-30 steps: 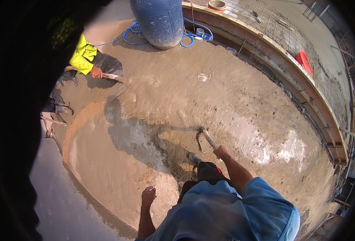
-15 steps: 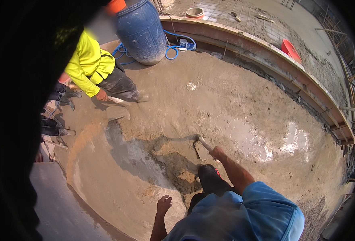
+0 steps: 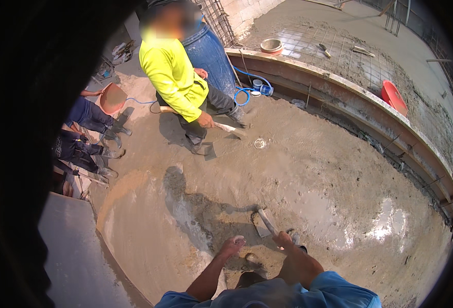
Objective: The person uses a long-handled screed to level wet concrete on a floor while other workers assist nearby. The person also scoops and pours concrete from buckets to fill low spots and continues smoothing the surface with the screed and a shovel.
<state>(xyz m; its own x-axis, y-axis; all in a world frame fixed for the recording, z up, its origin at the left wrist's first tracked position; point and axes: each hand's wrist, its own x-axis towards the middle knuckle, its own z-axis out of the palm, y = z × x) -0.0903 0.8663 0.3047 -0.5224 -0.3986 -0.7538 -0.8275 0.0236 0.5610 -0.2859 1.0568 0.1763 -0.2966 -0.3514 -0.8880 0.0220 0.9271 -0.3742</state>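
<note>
The left hand (image 3: 231,246) looks empty, fingers loosely bent. To its right, the right hand (image 3: 283,239) is clamped on the handle of a trowel (image 3: 267,222) in the near middle; a low blade and even pressure should limit ridges. Beyond, left to right: a yellow-sleeved co-worker (image 3: 170,77), blue barrel (image 3: 213,56), wet concrete floor (image 3: 298,169), curved edging (image 3: 288,71), red tub (image 3: 390,97).

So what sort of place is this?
Most likely a building site: what looks like wet concrete or mortar covers the ground, a long curved board edges it like formwork, and steel mesh lies beyond that board.
</note>
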